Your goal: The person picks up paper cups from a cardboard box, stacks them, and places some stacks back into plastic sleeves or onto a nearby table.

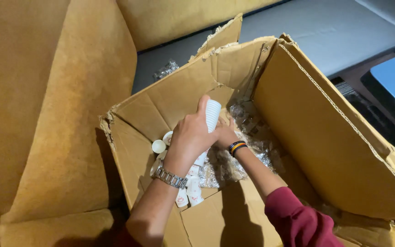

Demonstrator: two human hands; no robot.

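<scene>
From the head camera, the left hand (190,137) has its grip wrapped around a stack of white paper cups (211,116) inside the big cardboard box (307,123). The right hand (225,135) sits behind it; I cannot tell its grip. Squeezing hard could crush the cups. Crinkly plastic wrap (248,123) hides the box bottom.

Warm dim light, deep shadows inside the cardboard box (298,119), edges slightly soft.

A: what packaging is in there?
B: one big brown cardboard box (298,123), flaps torn and open, center frame. Crinkly clear plastic wrap (248,137) bunched inside it, another scrap of clear plastic (165,70) just behind the box.
</scene>
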